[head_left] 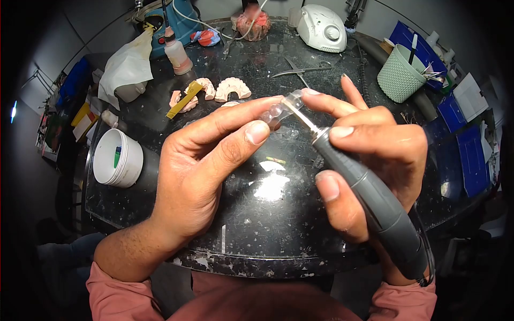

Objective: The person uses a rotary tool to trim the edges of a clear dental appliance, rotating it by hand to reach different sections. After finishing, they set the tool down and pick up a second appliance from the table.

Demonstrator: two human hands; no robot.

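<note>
Holding a small clear dental piece (277, 111) between thumb and forefinger, the left hand (206, 171) keeps it above the middle of the dark stone table (251, 235). The fingers of this hand are closed on the piece, with the thumb tip just below it. The right hand (364, 160) grips a grey handpiece (369, 198) like a pen; thumb and fingers are wrapped around its body, and one finger reaches forward to touch the clear piece. The thin metal bur (305, 119) of the handpiece points up and to the left and meets the clear piece at its right side.

Behind the hands, pink-and-cream dental casts (214, 91) lie on the table, one with a yellow strip across it. A white round tub (118, 158) stands at the left edge, a green cup (400, 75) with tools at the right, and a white machine (321, 28) with a knob at the far side. Metal pliers (302, 69) lie near the casts.
</note>
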